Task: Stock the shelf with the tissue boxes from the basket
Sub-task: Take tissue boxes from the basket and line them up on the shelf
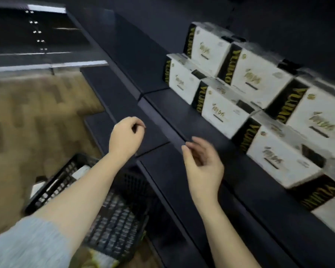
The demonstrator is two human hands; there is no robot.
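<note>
Dark shelving stood over patterned carpet, both hands empty between boxes.
The black basket (70, 182) lay low at left; the left hand (126, 136) hung loosely curled, the right hand (203, 167) slack and spread. White, black-ended tissue boxes (220, 111) sat stacked on the shelf (182, 120). Next, probably, a reach down into the basket.

Left forearm hides much of the basket (52, 187); nearest tissue boxes (333, 219) are cropped.

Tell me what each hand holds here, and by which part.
Nothing is held. The left hand hangs loosely curled and the right hand is relaxed, both in front of the shelf, clear of the boxes.
</note>
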